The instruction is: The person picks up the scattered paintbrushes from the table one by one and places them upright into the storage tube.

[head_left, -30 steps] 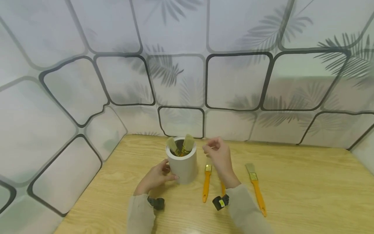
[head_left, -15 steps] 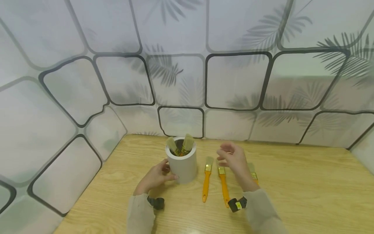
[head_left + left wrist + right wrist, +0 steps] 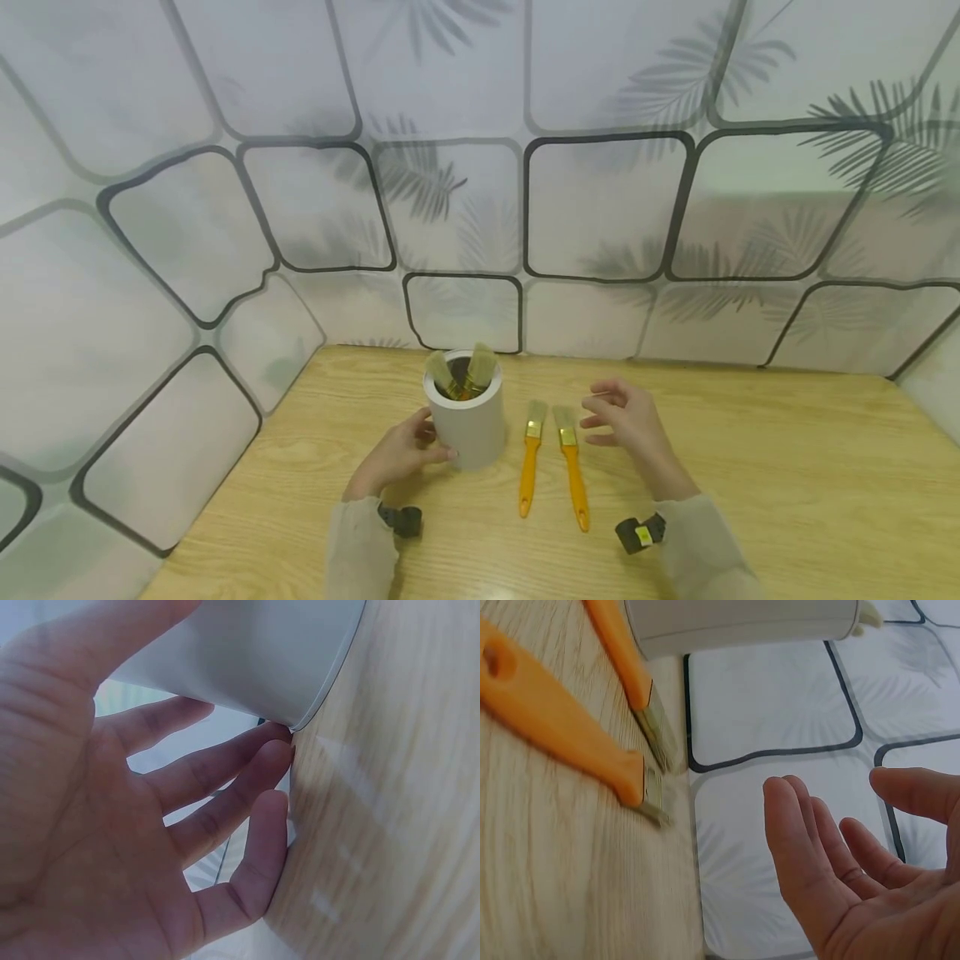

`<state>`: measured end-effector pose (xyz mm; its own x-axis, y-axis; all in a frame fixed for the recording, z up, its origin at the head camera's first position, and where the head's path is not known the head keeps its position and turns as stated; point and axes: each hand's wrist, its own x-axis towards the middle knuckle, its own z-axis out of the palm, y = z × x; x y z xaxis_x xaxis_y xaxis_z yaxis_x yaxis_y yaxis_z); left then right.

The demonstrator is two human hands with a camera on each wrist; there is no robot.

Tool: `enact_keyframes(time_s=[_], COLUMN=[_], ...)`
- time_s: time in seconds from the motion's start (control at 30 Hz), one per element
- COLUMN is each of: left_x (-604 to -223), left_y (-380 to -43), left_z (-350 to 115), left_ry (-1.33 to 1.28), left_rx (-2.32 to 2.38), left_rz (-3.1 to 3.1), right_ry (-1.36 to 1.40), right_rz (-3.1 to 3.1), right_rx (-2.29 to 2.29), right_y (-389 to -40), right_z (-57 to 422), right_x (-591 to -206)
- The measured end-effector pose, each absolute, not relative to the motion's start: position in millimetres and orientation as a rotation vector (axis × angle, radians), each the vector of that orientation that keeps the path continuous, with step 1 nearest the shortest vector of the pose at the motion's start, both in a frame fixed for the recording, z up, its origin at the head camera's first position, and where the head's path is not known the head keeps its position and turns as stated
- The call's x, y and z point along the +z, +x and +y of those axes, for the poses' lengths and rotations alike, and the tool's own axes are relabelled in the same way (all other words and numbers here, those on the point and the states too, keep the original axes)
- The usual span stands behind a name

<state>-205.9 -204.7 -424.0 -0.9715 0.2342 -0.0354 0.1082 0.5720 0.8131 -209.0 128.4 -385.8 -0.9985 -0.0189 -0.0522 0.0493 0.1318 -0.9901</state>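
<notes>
A white cylindrical pot [image 3: 468,433] stands on the table with two paintbrushes [image 3: 482,368] in it, bristles up. My left hand [image 3: 405,452] holds its left side, thumb in front. In the left wrist view, the fingers [image 3: 225,761] bend around the pot's lower edge. On the table to the right lie two orange-handled brushes, the left brush [image 3: 528,467] and the right brush [image 3: 573,475], bristles pointing away. My right hand [image 3: 633,425] hovers just right of them, fingers loosely bent, thumb apart, nothing held. The right wrist view shows both handles [image 3: 555,712] beside that hand.
The wood table [image 3: 787,467] reaches far to the right. A patterned white backdrop [image 3: 592,208] rises along its back edge and left side. Small black cameras are strapped to both wrists.
My right hand has moved right from beside the pot, uncovering the middle brush. The third, rightmost brush is now hidden behind the right arm. The left hand and pot stay put.
</notes>
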Motion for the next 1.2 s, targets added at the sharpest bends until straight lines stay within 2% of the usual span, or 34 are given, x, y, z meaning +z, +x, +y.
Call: enact_keyframes(time_s=[1.2], left_x=[-431], left_y=[-208], left_z=[-205], left_ry=[0.229], left_rx=[1.398], left_rz=[2.632], right_ry=[0.102], right_rz=[2.381], right_rx=[-1.845], right_y=[-201], right_z=[204], right_x=[-400])
